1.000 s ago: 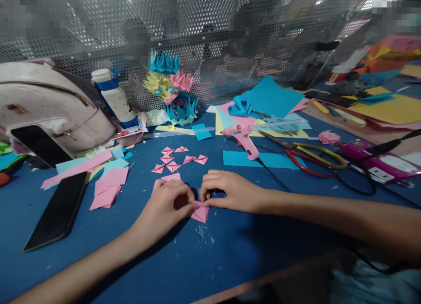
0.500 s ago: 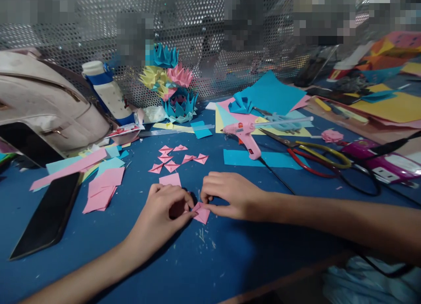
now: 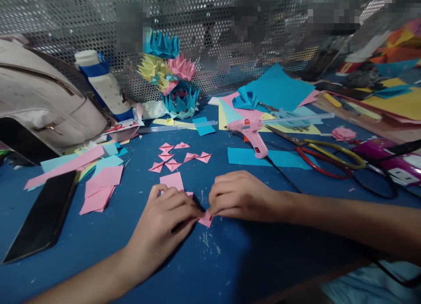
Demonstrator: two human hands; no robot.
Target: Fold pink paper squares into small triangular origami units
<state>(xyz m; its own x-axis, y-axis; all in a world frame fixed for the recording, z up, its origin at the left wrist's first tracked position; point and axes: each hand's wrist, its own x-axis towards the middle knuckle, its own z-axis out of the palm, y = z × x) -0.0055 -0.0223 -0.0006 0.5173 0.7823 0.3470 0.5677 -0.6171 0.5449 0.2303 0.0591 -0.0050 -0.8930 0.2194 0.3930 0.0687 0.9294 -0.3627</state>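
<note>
Between my hands, a small folded pink paper (image 3: 205, 220) lies on the blue table (image 3: 184, 277). My left hand (image 3: 169, 216) pinches its left side with thumb and fingertips. From the right, my right hand (image 3: 241, 196) has its closed fingertips on the paper's upper right edge. Part of the paper is hidden under the fingers. A flat pink square (image 3: 171, 180) sits just behind my left hand. Farther back, several small folded pink pieces (image 3: 173, 164) are grouped together.
A pink glue gun (image 3: 253, 135) and large scissors (image 3: 329, 157) lie behind my right hand. At the left are pink paper squares (image 3: 101, 188), a black phone (image 3: 42, 216), a bottle (image 3: 105, 85) and a bag (image 3: 42, 98). Folded paper flowers (image 3: 180, 100) stand at the back.
The fingers of both hands have closed in over the folded pink paper, covering more of it. The view has shifted slightly.
</note>
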